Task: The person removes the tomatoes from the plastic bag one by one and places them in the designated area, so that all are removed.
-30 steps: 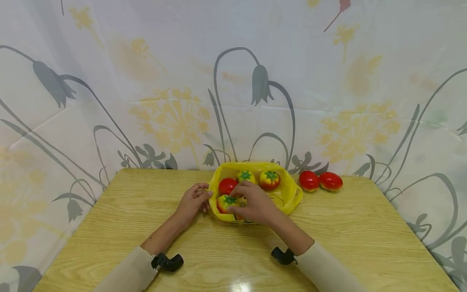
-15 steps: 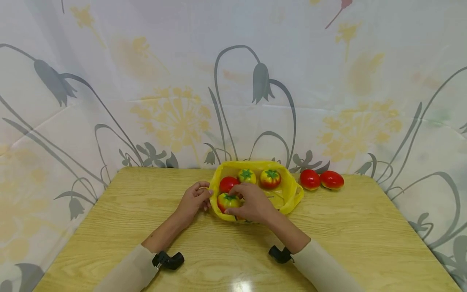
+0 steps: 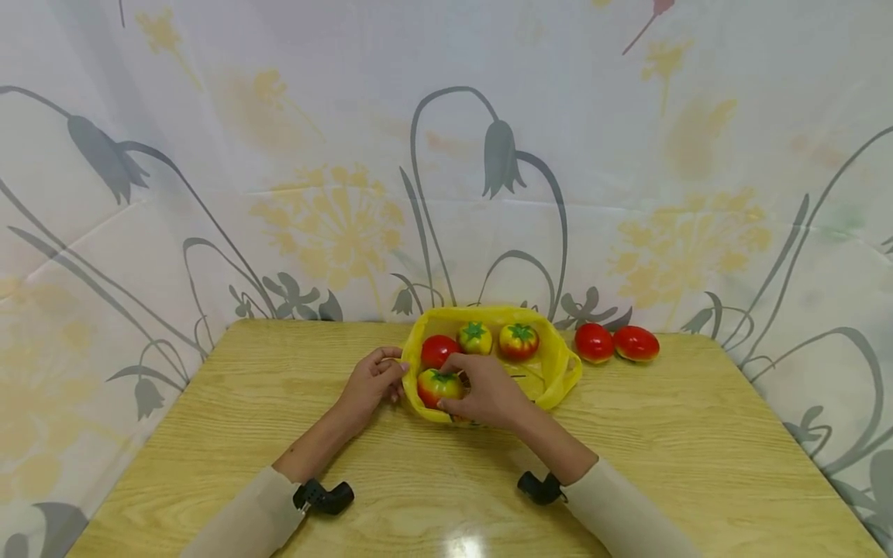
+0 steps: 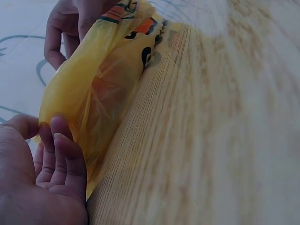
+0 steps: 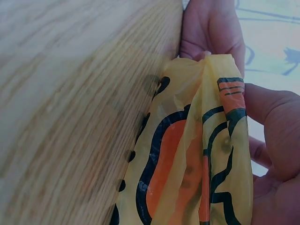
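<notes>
A yellow plastic bag lies with its mouth open upward on the table. Its left rim is pinched between the thumb and fingers of my left hand; the left wrist view shows the fingertips on the thin plastic. My right hand reaches into the bag, thumb and fingers around a red-yellow tomato with a green star-shaped top. Behind it in the bag are a plain red tomato, a yellow tomato and another red-yellow tomato. In the right wrist view, the printed bag wall hides the held tomato.
Two glossy red oval fruits sit side by side right of the bag, near the back edge of the wooden table. A flower-printed cloth hangs directly behind the table.
The tomato under my right hand has shifted slightly right and more of it shows. My left hand keeps its hold on the rim; the head view has moved a little.
</notes>
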Demonstrator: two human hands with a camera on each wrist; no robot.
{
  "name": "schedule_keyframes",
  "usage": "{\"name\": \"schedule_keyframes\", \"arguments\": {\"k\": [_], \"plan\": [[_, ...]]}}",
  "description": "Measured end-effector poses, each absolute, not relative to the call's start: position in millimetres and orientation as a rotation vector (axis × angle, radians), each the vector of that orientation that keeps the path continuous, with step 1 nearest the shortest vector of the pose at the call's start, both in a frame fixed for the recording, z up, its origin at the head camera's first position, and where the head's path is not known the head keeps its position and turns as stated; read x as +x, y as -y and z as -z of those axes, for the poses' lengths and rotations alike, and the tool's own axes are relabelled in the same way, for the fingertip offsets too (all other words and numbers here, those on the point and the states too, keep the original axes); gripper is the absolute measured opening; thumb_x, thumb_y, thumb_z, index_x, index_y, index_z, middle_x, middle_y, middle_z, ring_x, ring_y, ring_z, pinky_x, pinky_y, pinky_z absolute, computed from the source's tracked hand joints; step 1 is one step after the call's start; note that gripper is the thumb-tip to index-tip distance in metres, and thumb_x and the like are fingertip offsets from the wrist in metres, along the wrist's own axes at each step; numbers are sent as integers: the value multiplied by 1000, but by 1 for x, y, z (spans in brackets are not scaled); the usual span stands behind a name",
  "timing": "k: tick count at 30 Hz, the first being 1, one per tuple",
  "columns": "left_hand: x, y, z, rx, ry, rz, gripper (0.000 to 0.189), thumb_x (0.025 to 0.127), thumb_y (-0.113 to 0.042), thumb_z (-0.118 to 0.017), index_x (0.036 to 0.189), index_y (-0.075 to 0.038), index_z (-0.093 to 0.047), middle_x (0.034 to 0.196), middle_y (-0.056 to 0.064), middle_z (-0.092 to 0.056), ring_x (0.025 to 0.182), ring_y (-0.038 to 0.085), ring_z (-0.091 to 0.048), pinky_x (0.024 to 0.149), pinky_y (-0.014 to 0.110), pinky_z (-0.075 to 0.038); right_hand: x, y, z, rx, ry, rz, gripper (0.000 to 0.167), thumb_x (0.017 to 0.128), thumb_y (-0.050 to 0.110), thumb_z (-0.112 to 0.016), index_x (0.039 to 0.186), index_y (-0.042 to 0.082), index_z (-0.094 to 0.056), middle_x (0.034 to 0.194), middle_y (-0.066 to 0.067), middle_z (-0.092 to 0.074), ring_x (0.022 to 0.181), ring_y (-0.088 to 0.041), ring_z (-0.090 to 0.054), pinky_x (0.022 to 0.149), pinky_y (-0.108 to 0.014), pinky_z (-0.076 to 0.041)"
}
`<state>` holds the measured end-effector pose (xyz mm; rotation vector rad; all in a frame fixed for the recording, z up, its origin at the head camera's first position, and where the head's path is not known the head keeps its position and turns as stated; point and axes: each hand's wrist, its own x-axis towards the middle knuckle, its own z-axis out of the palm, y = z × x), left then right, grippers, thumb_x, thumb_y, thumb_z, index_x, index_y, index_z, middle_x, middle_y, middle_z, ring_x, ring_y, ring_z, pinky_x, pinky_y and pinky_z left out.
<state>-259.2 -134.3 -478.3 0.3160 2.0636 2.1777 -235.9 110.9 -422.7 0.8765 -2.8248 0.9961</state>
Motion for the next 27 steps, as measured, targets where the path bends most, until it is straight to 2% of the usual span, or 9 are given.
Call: {"name": "schedule_keyframes", "arguments": {"k": [5,27], "plan": [[-259,135,479,304,-2059,-2174,32,107,-10,-62,131,9,-52,77,0,-66,66,15,-59,62,23,-52,-235,-111,424,890,2806,-978,37,84,24,-92,113,15,-72,104,5,-72,86,-11,-59,78,-30,-54],[-261,134,481,303,-2035,-2202,31,106,-9,-63,130,9,-52,78,-1,-67,65,14,-60,62,24,-52,-222,-118,421,816,2731,-1069,40,83,20,-92,116,13,-71,114,2,-72,99,-16,-66,90,-40,-61]]}}
